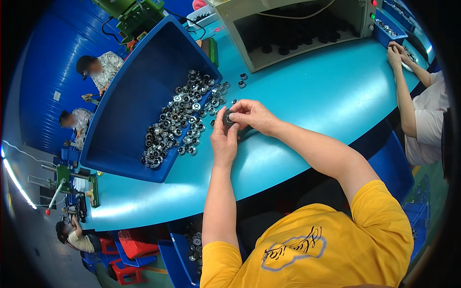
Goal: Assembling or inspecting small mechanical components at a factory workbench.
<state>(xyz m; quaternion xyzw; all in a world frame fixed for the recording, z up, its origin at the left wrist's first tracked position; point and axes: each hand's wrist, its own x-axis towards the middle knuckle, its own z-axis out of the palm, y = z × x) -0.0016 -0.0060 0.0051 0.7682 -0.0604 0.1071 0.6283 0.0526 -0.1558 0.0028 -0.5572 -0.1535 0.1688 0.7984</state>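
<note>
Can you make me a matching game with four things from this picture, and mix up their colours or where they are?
Things:
1. dark round part
2. heap of shiny parts
3. stool at the lower left
4. table top

Colours and places:
A. red
B. turquoise
C. in the fingers of the left hand and right hand
D. inside the big blue tub

Pairs: 1-C, 2-D, 3-A, 4-B
</note>
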